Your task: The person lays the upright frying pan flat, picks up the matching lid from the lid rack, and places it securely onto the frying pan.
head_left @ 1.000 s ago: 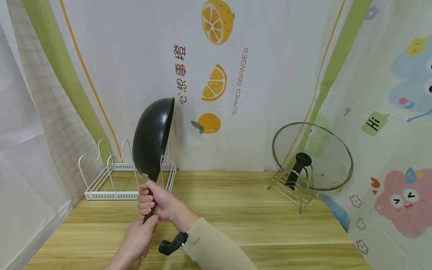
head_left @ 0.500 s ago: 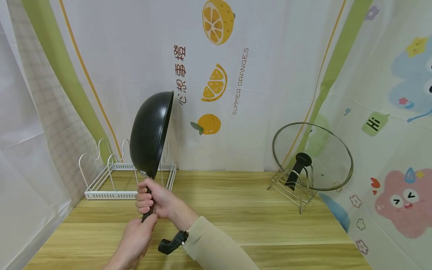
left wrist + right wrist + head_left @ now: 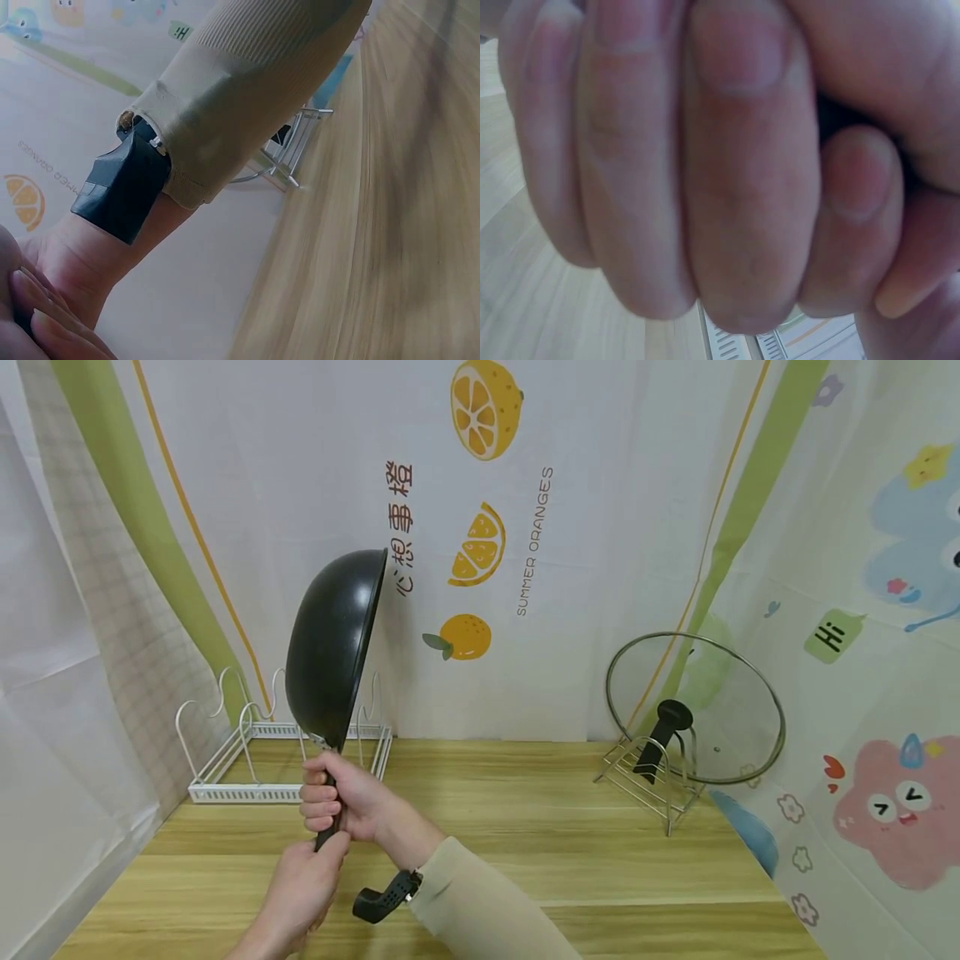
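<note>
A black wok (image 3: 333, 643) is held up on edge in the head view, its bowl above the handle and its open side facing right. Close under the bowl, my right hand (image 3: 348, 797) grips the wok's handle with curled fingers. Lower down the same handle, my left hand (image 3: 303, 881) grips its end, thumb lying along it. In the right wrist view, curled fingers (image 3: 742, 187) fill the frame and hide most of the handle. The wok overlaps the right part of a white wire rack (image 3: 247, 793) behind it.
A glass lid (image 3: 727, 718) with a black knob leans in a small metal stand (image 3: 645, 781) at the right. Both stands sit on a wooden table (image 3: 510, 827). A printed curtain (image 3: 570, 677) closes off the back, with more fabric along both sides.
Both hands have lifted the wok a little upward and slightly left, so its bowl stands higher above the white rack. The lid and its stand have stayed put.
</note>
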The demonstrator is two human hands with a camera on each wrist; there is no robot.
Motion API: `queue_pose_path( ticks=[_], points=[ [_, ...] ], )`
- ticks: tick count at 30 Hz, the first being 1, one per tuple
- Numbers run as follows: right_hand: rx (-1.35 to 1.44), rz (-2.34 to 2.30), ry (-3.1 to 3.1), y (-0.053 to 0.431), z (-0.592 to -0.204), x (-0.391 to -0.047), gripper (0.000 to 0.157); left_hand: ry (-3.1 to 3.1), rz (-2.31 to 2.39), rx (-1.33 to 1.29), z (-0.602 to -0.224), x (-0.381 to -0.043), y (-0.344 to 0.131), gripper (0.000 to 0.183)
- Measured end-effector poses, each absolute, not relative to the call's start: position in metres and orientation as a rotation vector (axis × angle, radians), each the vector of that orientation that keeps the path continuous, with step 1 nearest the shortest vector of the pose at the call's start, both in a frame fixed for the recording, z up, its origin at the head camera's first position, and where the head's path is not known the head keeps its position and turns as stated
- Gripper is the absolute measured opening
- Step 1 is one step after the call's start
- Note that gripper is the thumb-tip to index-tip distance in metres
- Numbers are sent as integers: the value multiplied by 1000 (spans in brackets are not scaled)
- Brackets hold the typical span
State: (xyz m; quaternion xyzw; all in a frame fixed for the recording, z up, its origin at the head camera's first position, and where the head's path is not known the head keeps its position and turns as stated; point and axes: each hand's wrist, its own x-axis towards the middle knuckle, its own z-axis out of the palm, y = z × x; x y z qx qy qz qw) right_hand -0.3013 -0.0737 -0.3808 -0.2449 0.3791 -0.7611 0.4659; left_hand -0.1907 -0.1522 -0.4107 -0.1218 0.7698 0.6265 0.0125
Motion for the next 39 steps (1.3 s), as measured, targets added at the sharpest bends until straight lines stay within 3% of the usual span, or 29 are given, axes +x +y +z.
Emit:
queue_pose_path(
  ticks=[39],
  points=[
    [-659, -1867, 964, -62, -359, -290, 42, 2503, 1917, -351, -398, -186, -144, 45]
  ],
)
